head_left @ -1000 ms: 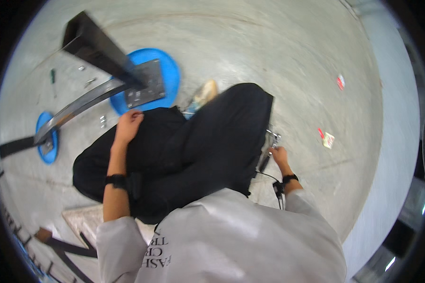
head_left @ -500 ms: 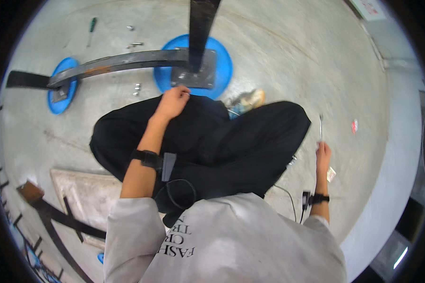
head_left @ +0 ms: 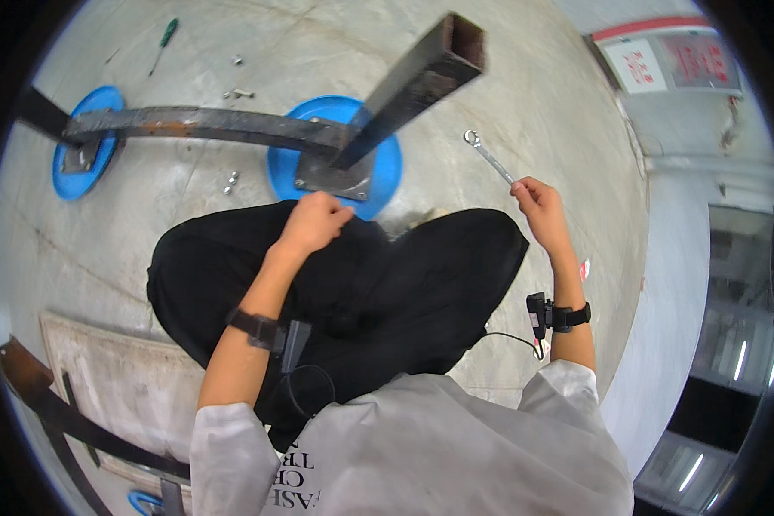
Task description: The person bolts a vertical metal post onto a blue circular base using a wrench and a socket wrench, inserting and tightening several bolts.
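Note:
In my right hand [head_left: 539,206] is a combination wrench [head_left: 492,161], gripped at one end, its ring end pointing away over the floor. My left hand [head_left: 316,222] is closed above my left thigh, close to the near edge of a dark metal base plate [head_left: 340,182]; its fingertips are partly hidden, and I cannot make out what they hold. The plate rests on a round blue disc [head_left: 387,168] and carries a square steel post [head_left: 417,90]. A steel crossbar [head_left: 206,122] runs left to a second post on another blue disc [head_left: 63,181].
A green-handled screwdriver [head_left: 165,39] and small metal fasteners [head_left: 231,181] lie on the floor around the frame. A dirty board [head_left: 120,378] and another steel frame [head_left: 103,430] are at the near left. A wall [head_left: 662,258] rises at the right.
My right hand has brought the wrench up and inward from beside my right knee. My left hand stays near the base plate. The view has shifted, showing the post's open top.

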Motion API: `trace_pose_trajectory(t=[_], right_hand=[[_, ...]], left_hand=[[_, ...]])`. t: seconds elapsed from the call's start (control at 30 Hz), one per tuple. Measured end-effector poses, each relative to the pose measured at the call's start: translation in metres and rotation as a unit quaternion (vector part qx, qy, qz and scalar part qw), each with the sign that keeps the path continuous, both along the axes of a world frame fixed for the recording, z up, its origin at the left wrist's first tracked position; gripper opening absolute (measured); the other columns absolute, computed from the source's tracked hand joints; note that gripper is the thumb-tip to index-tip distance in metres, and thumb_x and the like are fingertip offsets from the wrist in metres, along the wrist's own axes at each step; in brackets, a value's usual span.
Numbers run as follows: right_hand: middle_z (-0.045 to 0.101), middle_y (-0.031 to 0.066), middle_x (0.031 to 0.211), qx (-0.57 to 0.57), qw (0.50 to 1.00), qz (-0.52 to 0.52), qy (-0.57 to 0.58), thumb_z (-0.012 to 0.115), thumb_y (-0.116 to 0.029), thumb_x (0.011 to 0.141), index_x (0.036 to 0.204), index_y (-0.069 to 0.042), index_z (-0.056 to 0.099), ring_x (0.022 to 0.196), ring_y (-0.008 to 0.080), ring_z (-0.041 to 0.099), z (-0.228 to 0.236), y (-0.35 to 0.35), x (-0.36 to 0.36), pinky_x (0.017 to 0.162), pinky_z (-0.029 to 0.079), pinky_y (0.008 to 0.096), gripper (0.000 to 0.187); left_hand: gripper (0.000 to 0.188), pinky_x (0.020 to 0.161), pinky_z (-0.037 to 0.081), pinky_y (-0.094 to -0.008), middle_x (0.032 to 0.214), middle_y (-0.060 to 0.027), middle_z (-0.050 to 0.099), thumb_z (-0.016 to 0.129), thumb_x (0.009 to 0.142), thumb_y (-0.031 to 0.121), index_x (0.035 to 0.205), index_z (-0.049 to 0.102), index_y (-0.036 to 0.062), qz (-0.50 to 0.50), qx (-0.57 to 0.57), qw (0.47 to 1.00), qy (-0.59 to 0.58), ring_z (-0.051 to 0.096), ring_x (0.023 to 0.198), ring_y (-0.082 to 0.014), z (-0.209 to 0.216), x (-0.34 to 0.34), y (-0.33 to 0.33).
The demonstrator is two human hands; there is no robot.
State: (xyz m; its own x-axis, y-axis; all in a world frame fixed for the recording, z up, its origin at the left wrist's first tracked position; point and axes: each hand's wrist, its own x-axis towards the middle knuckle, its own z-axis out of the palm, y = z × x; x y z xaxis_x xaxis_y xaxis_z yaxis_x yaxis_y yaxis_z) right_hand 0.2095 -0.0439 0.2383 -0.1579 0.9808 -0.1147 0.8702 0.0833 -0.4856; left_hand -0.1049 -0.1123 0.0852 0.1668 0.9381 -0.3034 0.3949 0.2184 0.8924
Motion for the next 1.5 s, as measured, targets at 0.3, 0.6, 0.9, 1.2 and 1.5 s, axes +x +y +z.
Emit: trace_pose_trajectory(t=[0.3, 0.6, 0.9, 1.2, 1.5], right_hand=[[0.059, 0.0099, 0.079, -0.169, 0.983, 0.066, -0.018, 0.050, -0.026, 0.088, 0.098, 0.000, 0.057, 0.072, 0.0160, 0.055, -0.124, 0.126, -0.032, 0.064, 0.044, 0.0298, 0.029], [0.050, -0.0034, 0.063, -0.381, 0.908, 0.131, 0.115, 0.055, -0.020, 0.087, 0.083, -0.003, 0.061, 0.057, 0.0044, 0.043, -0.185, 0.184, -0.131, 0.052, 0.034, 0.0211, 0.019], [0.049, -0.0045, 0.059, -0.349, 0.914, 0.180, 0.101, 0.058, -0.024, 0.085, 0.079, -0.004, 0.063, 0.053, 0.0037, 0.039, -0.217, 0.183, -0.138, 0.047, 0.028, 0.0216, 0.021], [0.050, -0.0036, 0.060, -0.382, 0.909, 0.112, 0.123, 0.057, -0.024, 0.085, 0.077, -0.005, 0.063, 0.055, 0.0045, 0.041, -0.225, 0.165, -0.147, 0.050, 0.030, 0.0219, 0.022], [0.055, 0.0019, 0.059, -0.356, 0.925, 0.119, 0.054, 0.065, -0.020, 0.078, 0.076, -0.001, 0.063, 0.058, 0.0099, 0.051, -0.209, 0.182, -0.154, 0.053, 0.039, 0.0259, 0.019]], left_hand=[[0.020, 0.078, 0.047, -0.0420, 0.089, -0.0188, 0.062, 0.062, 0.077, 0.022, 0.085, 0.064, 0.0036, -0.141, -0.013, 0.978, 0.153, 0.059, 0.090, -0.0346, -0.013, 0.013, 0.043], [0.029, 0.075, 0.049, -0.0430, 0.090, -0.0205, 0.063, 0.061, 0.079, 0.027, 0.084, 0.064, -0.0017, -0.217, -0.091, 0.968, 0.087, 0.060, 0.087, -0.0350, -0.050, 0.032, 0.057], [0.023, 0.075, 0.049, -0.0400, 0.094, -0.0159, 0.064, 0.059, 0.079, 0.022, 0.088, 0.066, 0.0021, -0.217, -0.130, 0.964, 0.080, 0.062, 0.089, -0.0313, -0.048, 0.033, 0.067], [0.030, 0.071, 0.049, -0.0455, 0.085, -0.0219, 0.062, 0.058, 0.080, 0.026, 0.086, 0.059, -0.0036, -0.191, -0.091, 0.977, 0.041, 0.061, 0.082, -0.0372, -0.056, 0.037, 0.062], [0.029, 0.071, 0.049, -0.0450, 0.083, -0.0208, 0.062, 0.057, 0.080, 0.025, 0.084, 0.060, -0.0032, -0.185, -0.087, 0.978, 0.039, 0.061, 0.081, -0.0363, -0.054, 0.036, 0.065]])
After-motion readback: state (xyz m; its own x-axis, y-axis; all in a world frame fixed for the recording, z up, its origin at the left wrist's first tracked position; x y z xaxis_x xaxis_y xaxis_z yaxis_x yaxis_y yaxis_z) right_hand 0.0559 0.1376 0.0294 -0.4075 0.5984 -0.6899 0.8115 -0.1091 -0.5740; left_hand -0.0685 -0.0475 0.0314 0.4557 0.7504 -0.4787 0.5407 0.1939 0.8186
